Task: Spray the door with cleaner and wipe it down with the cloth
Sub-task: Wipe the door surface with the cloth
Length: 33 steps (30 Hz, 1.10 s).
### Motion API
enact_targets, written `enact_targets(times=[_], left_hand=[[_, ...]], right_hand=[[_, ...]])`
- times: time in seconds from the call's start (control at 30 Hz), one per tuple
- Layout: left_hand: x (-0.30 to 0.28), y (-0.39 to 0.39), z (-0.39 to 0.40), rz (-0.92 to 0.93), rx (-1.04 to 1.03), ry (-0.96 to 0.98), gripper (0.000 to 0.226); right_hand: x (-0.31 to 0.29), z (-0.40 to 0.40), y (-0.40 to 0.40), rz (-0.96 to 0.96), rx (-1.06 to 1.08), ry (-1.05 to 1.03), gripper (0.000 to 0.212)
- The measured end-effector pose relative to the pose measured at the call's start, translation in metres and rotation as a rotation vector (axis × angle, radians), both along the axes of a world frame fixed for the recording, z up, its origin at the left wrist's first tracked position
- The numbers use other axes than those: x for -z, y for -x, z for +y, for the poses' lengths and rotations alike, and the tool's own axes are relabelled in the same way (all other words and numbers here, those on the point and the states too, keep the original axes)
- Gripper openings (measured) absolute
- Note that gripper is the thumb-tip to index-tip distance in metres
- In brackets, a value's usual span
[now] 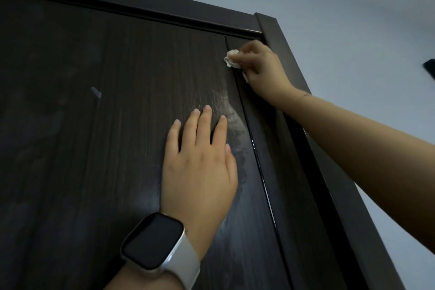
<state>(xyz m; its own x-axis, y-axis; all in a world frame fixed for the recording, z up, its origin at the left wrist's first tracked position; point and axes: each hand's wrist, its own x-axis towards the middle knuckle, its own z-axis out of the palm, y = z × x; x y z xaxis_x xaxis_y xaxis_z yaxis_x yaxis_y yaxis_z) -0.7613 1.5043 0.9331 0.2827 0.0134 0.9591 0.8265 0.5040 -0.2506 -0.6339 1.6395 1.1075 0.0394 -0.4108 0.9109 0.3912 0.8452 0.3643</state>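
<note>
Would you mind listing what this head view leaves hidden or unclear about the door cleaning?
- Cloth: mostly covered by the right hand gripping it; its size is unclear.
- Spray cleaner: no bottle in the frame.
- Door: lower part and handle cut off by the bottom edge.
- Door surface under the flat left hand: hidden.
- Dark object on the wall: cut off by the right edge, unidentifiable.

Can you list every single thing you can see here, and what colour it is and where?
door: one, dark brown wood grain, fills the left and middle
door frame: one, dark brown, along the top and right edge
wall: one, pale grey, upper right
cloth: one, white, crumpled, near the door's top right corner
watch: one, black face, white strap, on the left wrist
left hand: flat on the door, fingers straight
right hand: holding the cloth against the door
</note>
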Motion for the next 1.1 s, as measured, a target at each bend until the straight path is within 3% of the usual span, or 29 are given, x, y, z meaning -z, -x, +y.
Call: enact_targets(times=[0.2,0.27,0.53,0.73,0.87,0.97,1.1], left_hand=[[0.000,-0.001,-0.002,-0.002,0.041,0.016,0.051],[0.000,0.000,-0.003,-0.009,0.043,0.030,0.052],[-0.001,0.000,-0.003,0.003,0.063,0.039,0.053],[-0.001,0.001,-0.002,0.013,0.050,0.021,0.057],[0.000,0.000,-0.003,0.004,0.045,0.037,0.060],[-0.001,0.001,-0.003,0.009,0.072,0.029,0.056],[-0.001,0.000,-0.003,0.010,0.101,0.024,0.055]], right_hand=[[0.111,0.000,-0.012,-0.079,-0.021,0.007,0.045],[0.119,-0.003,-0.012,-0.078,-0.014,0.013,0.044],[-0.030,-0.035,0.011,0.088,-0.001,0.230,0.032],[-0.038,-0.029,0.014,0.106,-0.045,0.256,0.038],[0.020,-0.021,0.005,0.078,-0.095,0.184,0.032],[0.098,-0.014,-0.001,0.061,0.003,0.060,0.043],[0.214,-0.015,-0.012,0.003,0.031,0.088,0.044]])
